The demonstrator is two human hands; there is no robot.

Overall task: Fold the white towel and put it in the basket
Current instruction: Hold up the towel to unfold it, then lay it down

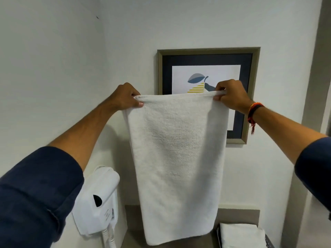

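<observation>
The white towel (pixel 177 158) hangs straight down in front of the wall, stretched flat between both raised hands. My left hand (pixel 128 97) pinches its upper left corner. Its upper right corner is gripped by my right hand (pixel 231 94), which wears a red and orange thread band at the wrist. The towel's lower edge reaches close to a brown counter at the bottom. The dark basket (pixel 268 241) shows only partly at the bottom right edge, with a folded white towel (pixel 241 235) lying in it.
A framed picture (pixel 250 56) hangs on the wall behind the towel. A white wall-mounted hair dryer (pixel 97 203) sits at lower left beside my left sleeve. A brown counter (pixel 133 230) runs along the bottom, and a grey door frame (pixel 315 68) stands at right.
</observation>
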